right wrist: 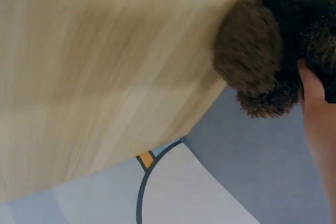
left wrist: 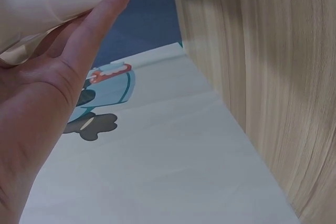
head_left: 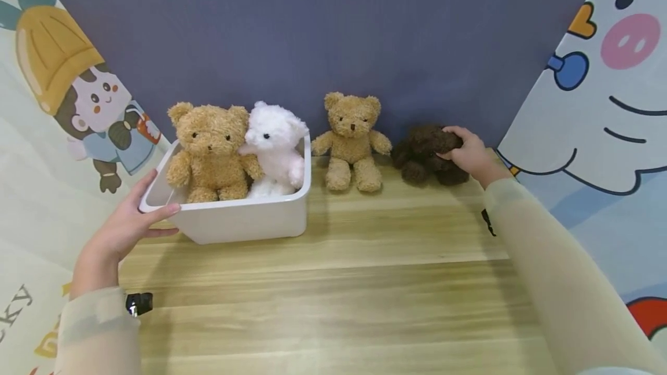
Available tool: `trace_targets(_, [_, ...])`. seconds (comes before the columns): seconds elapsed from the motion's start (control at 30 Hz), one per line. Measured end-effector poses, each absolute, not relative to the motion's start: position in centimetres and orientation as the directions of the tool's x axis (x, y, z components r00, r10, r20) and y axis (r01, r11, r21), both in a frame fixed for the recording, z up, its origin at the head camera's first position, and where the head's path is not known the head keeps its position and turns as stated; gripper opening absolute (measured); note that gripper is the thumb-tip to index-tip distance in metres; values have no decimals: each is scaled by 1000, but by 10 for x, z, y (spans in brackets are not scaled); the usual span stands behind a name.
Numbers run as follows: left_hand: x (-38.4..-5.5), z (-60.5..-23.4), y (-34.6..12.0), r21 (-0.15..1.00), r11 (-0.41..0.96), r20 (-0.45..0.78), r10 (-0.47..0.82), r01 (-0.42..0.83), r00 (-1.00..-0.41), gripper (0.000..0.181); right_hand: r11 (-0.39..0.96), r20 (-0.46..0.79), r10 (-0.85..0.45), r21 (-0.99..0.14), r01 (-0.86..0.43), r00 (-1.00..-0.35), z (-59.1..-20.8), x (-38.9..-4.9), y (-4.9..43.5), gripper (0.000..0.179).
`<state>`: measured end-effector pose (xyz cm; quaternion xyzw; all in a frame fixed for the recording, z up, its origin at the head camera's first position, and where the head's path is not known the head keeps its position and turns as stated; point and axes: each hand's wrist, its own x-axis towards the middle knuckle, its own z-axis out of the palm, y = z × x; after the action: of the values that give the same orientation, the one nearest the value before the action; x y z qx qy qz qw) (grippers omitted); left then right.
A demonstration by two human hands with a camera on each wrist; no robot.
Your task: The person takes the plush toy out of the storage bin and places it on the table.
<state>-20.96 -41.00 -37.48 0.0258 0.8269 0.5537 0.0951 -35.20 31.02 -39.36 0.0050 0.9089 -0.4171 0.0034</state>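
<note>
A white plastic bin stands at the left, a tan teddy bear and a white stuffed animal sitting side by side in it. My left hand holds the bin's front left corner, its thumb along the front rim. In the left wrist view that hand lies against the white wall. At the back right, my right hand grips a dark brown plush toy by its upper part. In the right wrist view the fluffy brown toy shows at the upper right, partly cut off.
Between the bin and the brown toy, a lighter tan teddy bear sits against the blue-grey back panel. Light wood tabletop stretches in front. Printed cartoon sheets flank both sides.
</note>
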Motion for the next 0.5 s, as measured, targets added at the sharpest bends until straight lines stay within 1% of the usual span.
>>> trace_targets(0.23, [-211, -378, -411, 925, 375, -121, 148, -57, -982, 104, 694, 0, 51, -719, 35, -999, -398, -360, 303, 78])
trace_targets(0.43, [-212, -378, -412, 924, 379, -118, 137, -58, -984, 103, 632, -62, 61, -770, 87, -996, -398, -366, 302, 82])
trace_targets(0.5, [-213, -378, -412, 920, 388, -120, 140, -58, -983, 103, 623, -61, 58, -778, 84, -996, -399, -366, 302, 83])
